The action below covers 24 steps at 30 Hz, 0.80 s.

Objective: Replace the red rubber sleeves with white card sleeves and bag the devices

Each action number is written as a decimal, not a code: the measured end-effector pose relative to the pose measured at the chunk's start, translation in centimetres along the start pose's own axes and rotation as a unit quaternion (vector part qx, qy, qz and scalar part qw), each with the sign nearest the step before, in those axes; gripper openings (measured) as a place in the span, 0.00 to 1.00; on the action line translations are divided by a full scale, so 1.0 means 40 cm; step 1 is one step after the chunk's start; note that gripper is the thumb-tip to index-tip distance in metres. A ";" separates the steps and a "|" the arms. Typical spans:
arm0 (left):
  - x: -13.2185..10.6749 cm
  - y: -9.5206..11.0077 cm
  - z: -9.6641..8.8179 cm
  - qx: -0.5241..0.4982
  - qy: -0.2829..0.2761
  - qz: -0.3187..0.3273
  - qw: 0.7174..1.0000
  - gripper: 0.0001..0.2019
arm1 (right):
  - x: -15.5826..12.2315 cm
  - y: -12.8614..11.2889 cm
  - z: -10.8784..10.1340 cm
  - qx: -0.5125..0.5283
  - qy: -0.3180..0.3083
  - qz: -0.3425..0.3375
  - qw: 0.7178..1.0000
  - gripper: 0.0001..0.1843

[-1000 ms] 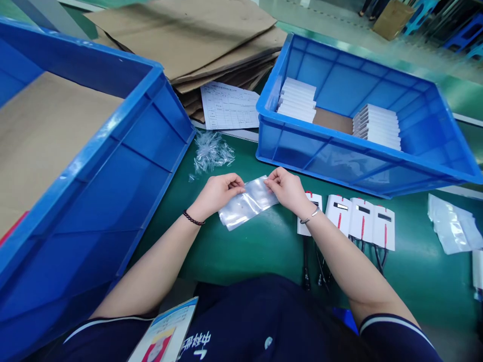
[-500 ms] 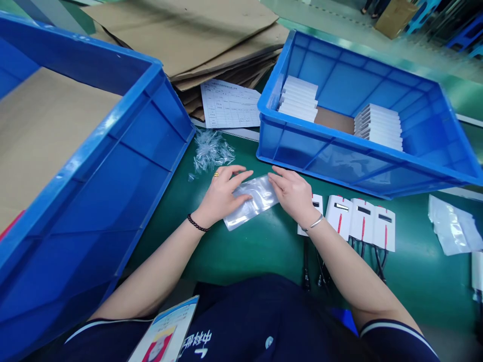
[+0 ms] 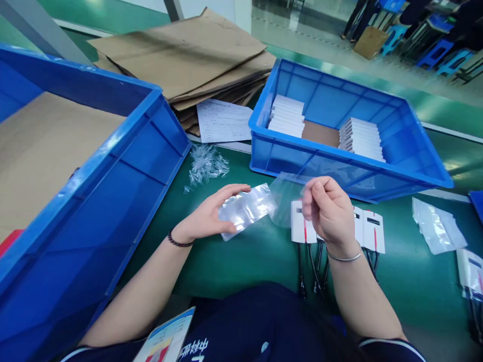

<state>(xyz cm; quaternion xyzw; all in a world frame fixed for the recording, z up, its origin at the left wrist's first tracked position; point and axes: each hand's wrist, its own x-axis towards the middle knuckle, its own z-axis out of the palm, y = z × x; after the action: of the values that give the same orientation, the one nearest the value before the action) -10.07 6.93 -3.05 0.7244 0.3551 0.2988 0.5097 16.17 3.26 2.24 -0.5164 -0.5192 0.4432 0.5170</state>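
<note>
My left hand (image 3: pixel 206 213) grips a shiny stack of clear plastic bags (image 3: pixel 247 208) by its edges, fingers along the top side and thumb at the bottom. My right hand (image 3: pixel 326 208) is closed in a pinch on a thin, see-through plastic bag (image 3: pixel 285 198), which stretches from the stack's right end to the fingers. Whether the two are still joined I cannot tell. Beneath and behind my right hand, several white devices (image 3: pixel 373 231) with a red stripe and dark window lie in a row, their black cables (image 3: pixel 301 274) towards me. My right hand partly covers them.
At the left stands a big blue crate (image 3: pixel 124 201) lined with cardboard. Another blue crate (image 3: pixel 260 151) at the back holds two rows of white pieces (image 3: pixel 287 115). Clear plastic scraps (image 3: pixel 207 163), a printed sheet (image 3: pixel 224 120), cardboard sheets (image 3: pixel 181 55) and more bags (image 3: pixel 437 226) lie around.
My right hand has moved right and turned, drawing a thin clear bag away from the stack. My left hand has shifted slightly left and down. The whole view has tilted up a little.
</note>
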 end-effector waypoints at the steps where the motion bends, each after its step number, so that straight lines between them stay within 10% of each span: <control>1: -0.006 0.032 0.009 -0.066 0.009 0.013 0.998 0.49 | -0.016 -0.016 -0.011 0.024 -0.043 0.015 0.999 0.14; 5: -0.012 0.170 0.066 -0.172 -0.024 0.018 0.985 0.48 | -0.080 -0.067 -0.027 -0.035 -0.180 0.028 0.983 0.13; 9: 0.003 0.243 0.126 -0.100 -0.055 -0.076 0.991 0.11 | -0.123 -0.086 -0.034 -0.119 -0.125 -0.025 0.985 0.06; 15: 0.009 0.230 0.174 -0.087 -0.028 -0.141 0.986 0.08 | -0.160 -0.045 -0.070 -0.094 -0.112 0.037 0.989 0.06; 24: 0.006 0.225 0.189 -0.058 -0.035 -0.162 0.985 0.10 | -0.184 -0.026 -0.062 -0.244 -0.045 -0.102 0.963 0.12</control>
<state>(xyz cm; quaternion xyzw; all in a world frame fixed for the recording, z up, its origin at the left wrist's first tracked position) -2.02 1.10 3.23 0.6367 0.4315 0.2067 0.6047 18.07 -4.32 2.87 -0.5509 -0.6841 0.2706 0.3942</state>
